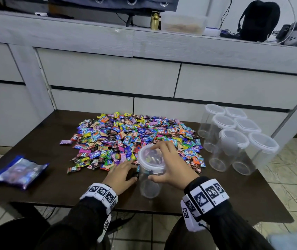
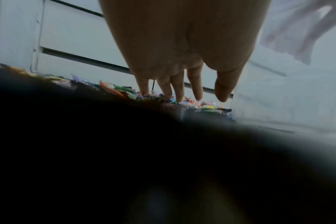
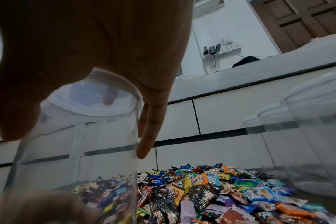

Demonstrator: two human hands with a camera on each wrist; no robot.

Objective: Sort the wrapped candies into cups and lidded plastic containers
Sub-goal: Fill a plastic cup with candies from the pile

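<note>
Dark table (image 1: 57, 186); right hand (image 1: 173, 166) grasps empty lidded container (image 1: 150, 177).

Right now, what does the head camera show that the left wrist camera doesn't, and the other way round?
Only the head view shows the right hand gripping the lid of a clear container, six more lidded containers, and a blue bag. Only the left wrist view shows the left hand's fingertips reaching down to the wrappers. Both show the left hand at the near edge of the candy pile, in front of white drawers.

A home room: tiled floor (image 1: 288, 179), white drawer cabinet (image 1: 108, 76), panelled wooden door (image 3: 301, 22), backpack (image 1: 258, 20)
</note>
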